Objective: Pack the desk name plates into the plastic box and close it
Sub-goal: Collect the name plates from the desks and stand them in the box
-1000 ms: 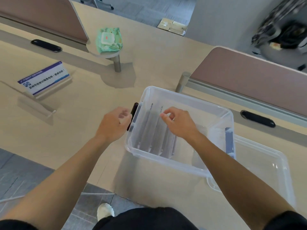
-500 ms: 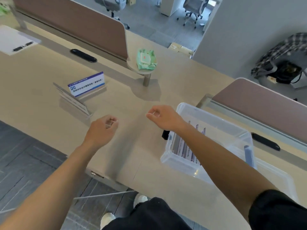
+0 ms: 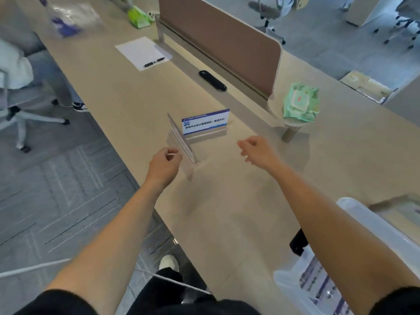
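Beige desk (image 3: 227, 201) carries two name plates, one clear (image 3: 181, 142) beside the loosely curled, empty left hand (image 3: 164, 164), one printed (image 3: 205, 121) (blue-edged) beyond the empty, half-open right hand (image 3: 256, 151), the plastic box (image 3: 354, 214) at far right.

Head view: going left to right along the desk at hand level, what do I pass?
Left hand → clear name plate seen edge-on → printed name plate → right hand → green wipes pack. The plastic box sits nearer, at the far right.
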Tool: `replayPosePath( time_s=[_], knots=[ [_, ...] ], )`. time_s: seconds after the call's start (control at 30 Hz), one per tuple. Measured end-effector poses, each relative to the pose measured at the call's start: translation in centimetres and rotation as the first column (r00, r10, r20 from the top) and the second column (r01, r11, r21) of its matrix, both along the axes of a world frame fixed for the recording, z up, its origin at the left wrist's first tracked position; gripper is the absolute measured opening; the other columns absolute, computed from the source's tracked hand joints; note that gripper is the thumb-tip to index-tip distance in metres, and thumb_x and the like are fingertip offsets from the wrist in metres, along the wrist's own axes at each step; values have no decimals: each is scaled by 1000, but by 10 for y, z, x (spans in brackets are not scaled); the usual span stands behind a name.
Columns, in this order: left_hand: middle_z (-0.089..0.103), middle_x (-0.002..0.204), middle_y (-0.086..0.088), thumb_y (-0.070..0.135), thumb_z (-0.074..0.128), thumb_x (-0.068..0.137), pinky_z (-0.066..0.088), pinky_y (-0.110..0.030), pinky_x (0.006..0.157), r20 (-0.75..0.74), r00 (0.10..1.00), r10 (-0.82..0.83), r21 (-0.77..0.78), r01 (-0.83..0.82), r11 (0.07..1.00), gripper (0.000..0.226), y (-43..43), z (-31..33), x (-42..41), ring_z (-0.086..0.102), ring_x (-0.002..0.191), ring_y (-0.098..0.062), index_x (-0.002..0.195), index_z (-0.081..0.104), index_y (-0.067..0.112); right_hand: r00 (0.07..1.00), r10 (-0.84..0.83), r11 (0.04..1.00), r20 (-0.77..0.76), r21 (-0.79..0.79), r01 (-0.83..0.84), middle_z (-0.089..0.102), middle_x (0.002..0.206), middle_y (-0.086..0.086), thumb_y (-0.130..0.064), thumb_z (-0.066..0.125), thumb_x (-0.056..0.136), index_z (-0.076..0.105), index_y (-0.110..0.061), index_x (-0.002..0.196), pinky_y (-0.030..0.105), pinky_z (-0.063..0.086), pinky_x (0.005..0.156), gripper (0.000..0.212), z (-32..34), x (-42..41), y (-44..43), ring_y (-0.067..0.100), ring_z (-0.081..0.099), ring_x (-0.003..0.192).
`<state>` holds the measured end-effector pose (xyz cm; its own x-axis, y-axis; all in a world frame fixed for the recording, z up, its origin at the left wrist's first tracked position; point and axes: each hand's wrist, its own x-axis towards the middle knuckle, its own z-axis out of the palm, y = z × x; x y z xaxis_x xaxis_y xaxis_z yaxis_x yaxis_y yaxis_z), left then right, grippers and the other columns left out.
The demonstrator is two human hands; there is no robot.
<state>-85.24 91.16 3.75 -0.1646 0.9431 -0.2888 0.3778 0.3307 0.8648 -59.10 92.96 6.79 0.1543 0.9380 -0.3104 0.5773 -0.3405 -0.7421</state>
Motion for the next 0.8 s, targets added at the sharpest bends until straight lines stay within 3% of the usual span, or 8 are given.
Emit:
replayPosePath(
  time_s=[0.17,0.3,0.4,0.47,0.53,0.67,0.8],
  knots=[
    [64,108,0,32,56,92,47,-32,80,-2,994,108,17,-108,994,18,63,-19,-9,60,95,-18,106,59,22,999,-54,997,-4,-54,54,73,83,5,-47,55,89,66,-14,83,38,54,71,36,-27,-20,63,20,69,68],
    [60,120,-4,36,60,88,35,-29,96,-156,983,92,150,-68,986,34,129,-34,-14,53,115,-21,117,63,19,990,-138,988,13,-73,138,70,80,-1,-58,52,83,65,-14,90,44,56,81,46,-42,-40,109,25,70,77],
    [53,130,-3,42,65,84,19,-20,95,-287,957,49,157,-3,988,38,171,-52,-13,39,128,-25,118,64,25,977,-215,974,4,-79,214,65,99,-3,-69,53,75,58,-18,107,48,56,86,60,-59,-48,148,23,69,90],
    [43,136,-2,42,68,82,23,-28,103,-329,944,15,129,29,991,38,190,-62,-9,29,132,-28,118,64,30,961,-277,957,-17,-100,274,64,112,6,-71,54,69,47,-18,127,49,55,89,79,-69,-51,172,26,67,98],
    [36,142,1,44,73,78,23,-38,111,-378,925,-47,100,91,991,39,205,-72,-7,23,134,-28,115,65,37,945,-326,941,-14,-102,323,61,119,10,-67,56,73,40,-15,136,50,54,91,84,-73,-55,192,27,65,100],
    [34,146,4,42,76,75,14,-43,112,-462,875,-149,102,219,970,31,225,-88,-8,19,137,-29,105,71,41,928,-372,923,28,-97,373,55,130,8,-67,56,75,27,-14,148,50,52,95,95,-86,-59,222,28,60,107],
    [42,143,10,39,72,81,13,-42,108,-519,832,-197,71,271,960,15,234,-93,-7,23,135,-27,95,75,39,939,-343,932,28,-115,344,48,122,1,-58,53,89,22,-12,151,40,45,99,83,-100,-64,230,24,53,109]
  ],
)
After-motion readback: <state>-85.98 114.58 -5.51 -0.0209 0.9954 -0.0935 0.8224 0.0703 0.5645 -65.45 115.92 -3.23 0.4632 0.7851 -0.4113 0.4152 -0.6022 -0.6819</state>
